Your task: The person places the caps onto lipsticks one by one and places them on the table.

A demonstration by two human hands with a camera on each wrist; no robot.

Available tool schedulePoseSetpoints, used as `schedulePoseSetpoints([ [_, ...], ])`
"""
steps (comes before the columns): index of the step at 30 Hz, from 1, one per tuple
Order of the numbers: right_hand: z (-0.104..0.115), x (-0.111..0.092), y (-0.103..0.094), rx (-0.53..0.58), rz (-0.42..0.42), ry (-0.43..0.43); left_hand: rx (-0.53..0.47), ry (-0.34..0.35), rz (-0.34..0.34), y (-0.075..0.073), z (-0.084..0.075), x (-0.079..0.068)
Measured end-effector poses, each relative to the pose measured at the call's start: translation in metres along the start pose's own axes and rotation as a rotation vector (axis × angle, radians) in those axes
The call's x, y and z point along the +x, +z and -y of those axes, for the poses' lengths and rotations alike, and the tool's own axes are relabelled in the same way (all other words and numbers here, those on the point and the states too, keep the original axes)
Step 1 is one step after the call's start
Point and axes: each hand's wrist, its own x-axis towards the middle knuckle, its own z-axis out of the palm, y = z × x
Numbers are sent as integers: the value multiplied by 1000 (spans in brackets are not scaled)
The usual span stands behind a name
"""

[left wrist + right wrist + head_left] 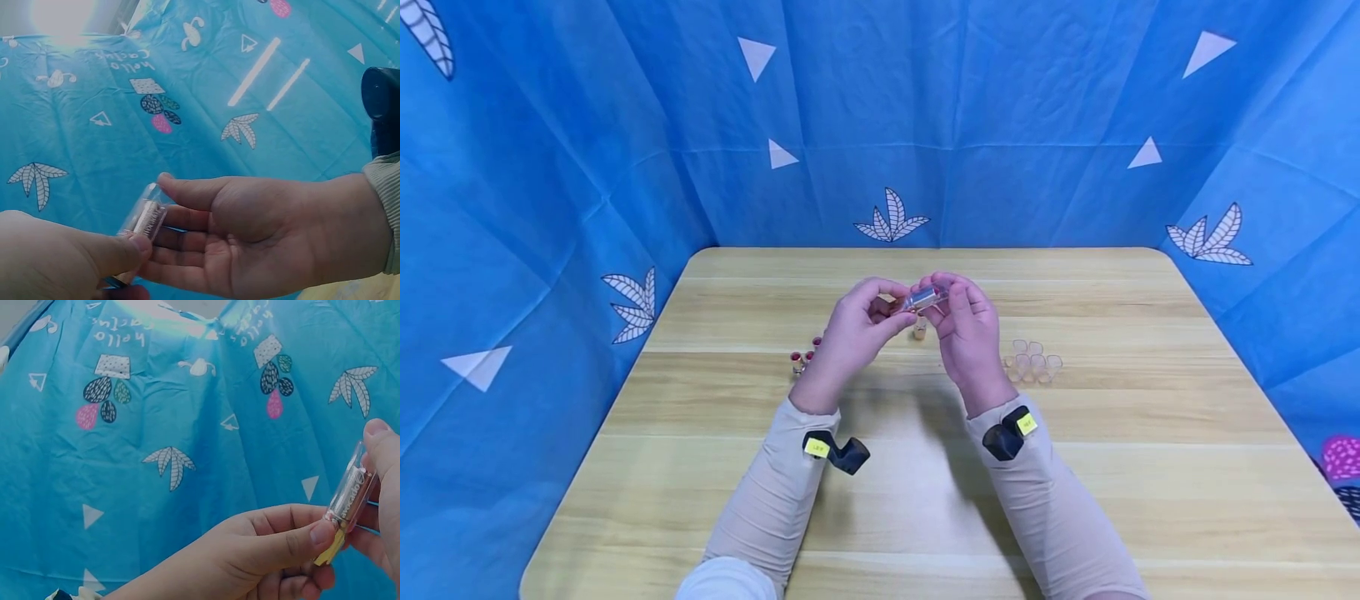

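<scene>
In the head view, both hands meet over the middle of the table around a lipstick [925,297] with a silver tube. My left hand [853,329] pinches its gold lower end between thumb and fingers. The tube sits inside a clear cap [351,490], and lettering reading "avocado" shows through in the right wrist view. Holding the cap's far end are the thumb and fingers of my right hand [972,337]. In the left wrist view, the left thumb lies over the near part of the lipstick [147,219], and the right palm faces the camera.
Behind the hands, a small gold lipstick piece [919,331] stands on the wooden table [895,533]. Several red-tipped lipstick pieces [797,358] are partly hidden by the left wrist. Several clear caps [1037,367] stand beside the right wrist. A blue patterned curtain [865,100] surrounds the table.
</scene>
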Motion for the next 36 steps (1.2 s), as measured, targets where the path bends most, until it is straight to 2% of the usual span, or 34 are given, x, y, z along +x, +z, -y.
schedulePoseSetpoints([
  [3, 2, 1, -1, -25, -24, 6, -15, -42, 11, -7, -15, -4],
  [6, 6, 3, -4, -28, -55, 8, -23, -13, -49, -19, -23, -6],
  [12, 21, 9, -19, -15, -122, -29, -78, 93, -270, -52, -16, -8],
  [15, 28, 12, -29, -29, -165, -51, -87, 119, -341, -71, -9, -10],
  [17, 32, 13, -36, -53, -200, -60, -72, 112, -360, -83, -4, -12],
  [21, 39, 13, -48, -141, -273, -49, -7, 45, -363, -107, 12, -16],
  [24, 42, 12, -55, -233, -316, -23, 49, -32, -337, -123, 33, -15],
  [27, 42, 10, -60, -332, -337, 20, 110, -120, -299, -133, 54, -13],
  [31, 39, 5, -60, -492, -299, 80, 129, -192, -271, -138, 74, -11],
  [36, 32, -4, -61, -689, -215, 120, 96, -221, -257, -140, 85, -11],
])
